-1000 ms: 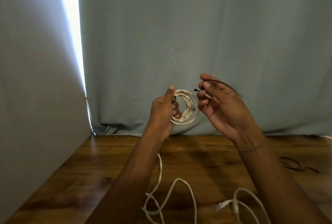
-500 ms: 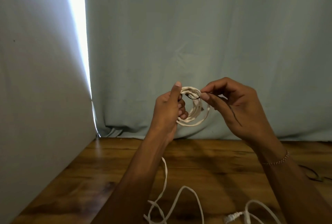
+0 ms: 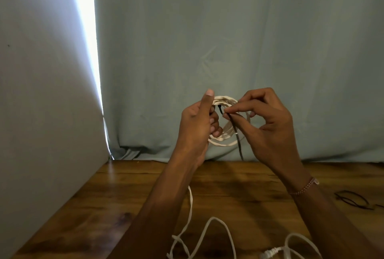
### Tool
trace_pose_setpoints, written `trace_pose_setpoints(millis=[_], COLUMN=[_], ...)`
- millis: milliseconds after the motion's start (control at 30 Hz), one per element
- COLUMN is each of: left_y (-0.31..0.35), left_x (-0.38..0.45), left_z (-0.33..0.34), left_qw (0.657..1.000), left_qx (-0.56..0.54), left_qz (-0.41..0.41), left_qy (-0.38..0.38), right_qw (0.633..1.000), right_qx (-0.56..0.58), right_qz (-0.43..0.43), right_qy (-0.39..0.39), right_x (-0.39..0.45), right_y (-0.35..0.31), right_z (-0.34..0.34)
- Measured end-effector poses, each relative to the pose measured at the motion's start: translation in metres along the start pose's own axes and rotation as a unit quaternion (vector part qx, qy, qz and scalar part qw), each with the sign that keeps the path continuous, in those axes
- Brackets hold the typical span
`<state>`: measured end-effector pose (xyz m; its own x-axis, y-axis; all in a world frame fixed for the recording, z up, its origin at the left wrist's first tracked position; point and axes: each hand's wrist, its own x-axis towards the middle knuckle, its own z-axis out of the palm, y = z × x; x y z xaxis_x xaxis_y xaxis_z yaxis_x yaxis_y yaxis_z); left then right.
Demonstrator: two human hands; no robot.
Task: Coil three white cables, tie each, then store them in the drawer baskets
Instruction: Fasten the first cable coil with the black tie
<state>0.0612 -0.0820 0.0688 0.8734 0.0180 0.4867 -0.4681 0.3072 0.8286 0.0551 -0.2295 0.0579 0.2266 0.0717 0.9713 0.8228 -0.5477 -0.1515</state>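
Note:
My left hand (image 3: 196, 125) grips a coiled white cable (image 3: 225, 141), held upright above the wooden table (image 3: 128, 200) in front of the curtain. Its thumb points up and its fingers curl through the coil. My right hand (image 3: 268, 125) pinches a thin black tie (image 3: 235, 128) between thumb and forefinger at the coil's upper part. The tie's short end sticks up inside the ring and its long end hangs down past the coil's lower edge. Loose white cables (image 3: 209, 229) lie uncoiled on the table below my arms.
More black ties (image 3: 353, 199) lie on the table at the right. A white connector end (image 3: 270, 253) rests near the bottom edge. A grey wall stands at the left and a pale blue curtain (image 3: 228, 40) hangs behind the table.
My right hand brought the black tie from beside the coil up against it and threaded it through the ring. The left hand kept its grip on the coil.

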Motion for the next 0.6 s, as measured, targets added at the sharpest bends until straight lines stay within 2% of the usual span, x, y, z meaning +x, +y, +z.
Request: trace_pose_setpoints(millis=[167,267,367,600], left_y=[0.0,-0.003,-0.005,-0.009], left_x=[-0.007,-0.008,-0.008,-0.007], left_z=[0.007,0.009,0.012,0.01], left_qw=[0.999,1.0,0.999,0.991], left_qx=[0.033,0.009,-0.01,-0.056], left_qz=[0.002,-0.011,-0.041,-0.118], left_qy=[-0.017,-0.007,-0.015,-0.034], right_qw=[0.996,0.994,0.988,0.984], right_qx=[-0.058,-0.07,-0.097,-0.113], right_qz=[-0.043,-0.072,-0.105,-0.126], right_qy=[0.047,0.049,0.058,0.061], right_x=[-0.005,-0.009,-0.012,-0.015], right_y=[0.005,0.004,0.001,0.006], right_z=[0.002,0.002,0.003,0.003])
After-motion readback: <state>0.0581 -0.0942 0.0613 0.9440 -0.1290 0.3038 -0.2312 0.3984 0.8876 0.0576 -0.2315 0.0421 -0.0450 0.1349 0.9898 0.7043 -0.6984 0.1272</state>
